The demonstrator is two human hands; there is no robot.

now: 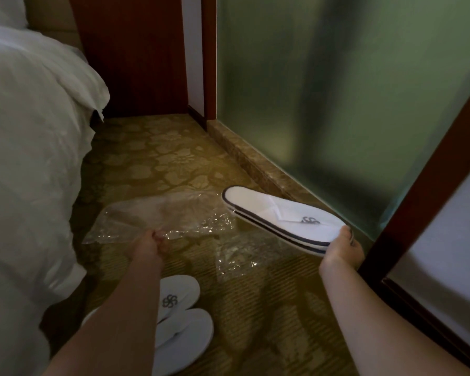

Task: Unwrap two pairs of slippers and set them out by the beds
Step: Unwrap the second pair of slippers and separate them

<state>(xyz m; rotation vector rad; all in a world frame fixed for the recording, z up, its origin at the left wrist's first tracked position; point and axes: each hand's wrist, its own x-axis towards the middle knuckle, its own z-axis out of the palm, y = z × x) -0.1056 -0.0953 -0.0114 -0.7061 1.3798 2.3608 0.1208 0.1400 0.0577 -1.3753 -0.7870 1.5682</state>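
Observation:
My right hand (342,251) grips the toe end of a stacked pair of white slippers (269,213) with dark edging and a logo, held above the carpet with the heels pointing left and away. My left hand (149,244) pinches a clear plastic wrapper (158,215), empty and stretched out just above the floor. A second crumpled clear wrapper (239,260) lies on the carpet between my hands. Another pair of white slippers (182,318) lies side by side on the carpet beside the bed, partly hidden by my left forearm.
A bed with a white duvet (30,147) fills the left side. A frosted glass wall (337,104) on a stone sill runs along the right, with a dark wooden door frame (429,191) close to my right arm. Wooden panelling (133,55) closes the far end. Patterned gold carpet (168,158) lies between.

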